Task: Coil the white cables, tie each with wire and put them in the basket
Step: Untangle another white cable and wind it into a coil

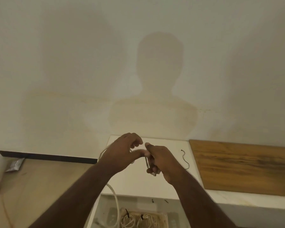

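**Hands raised over the white tabletop, cable between them**

While both forearms reach forward from the bottom edge, I see the two hands meet close together above the white tabletop (pixel 171 181). The left hand (pixel 122 153) is turned back-up, its fingers curled loosely inward with the thumb stretched toward the right; a loop of white cable (pixel 113 193) shows behind its wrist and drops down past the forearm. The right hand (pixel 161 160) is curled round a short, blurred stretch of that cable, thumb up, fingertips folded in below. Whether the left fingers actually pinch the cable, I cannot tell.

The cable is round, smooth and pale, bending in a soft arc toward the basket (pixel 168 218) at the bottom edge. In there I make out two coiled cables (pixel 138 222), each cinched with a dark tie.

A thin black wire (pixel 185 159) lies in a wavy line on the smooth tabletop, just right of the right hand. Beside it sits a flat wooden board (pixel 247 167) with streaked brown grain.
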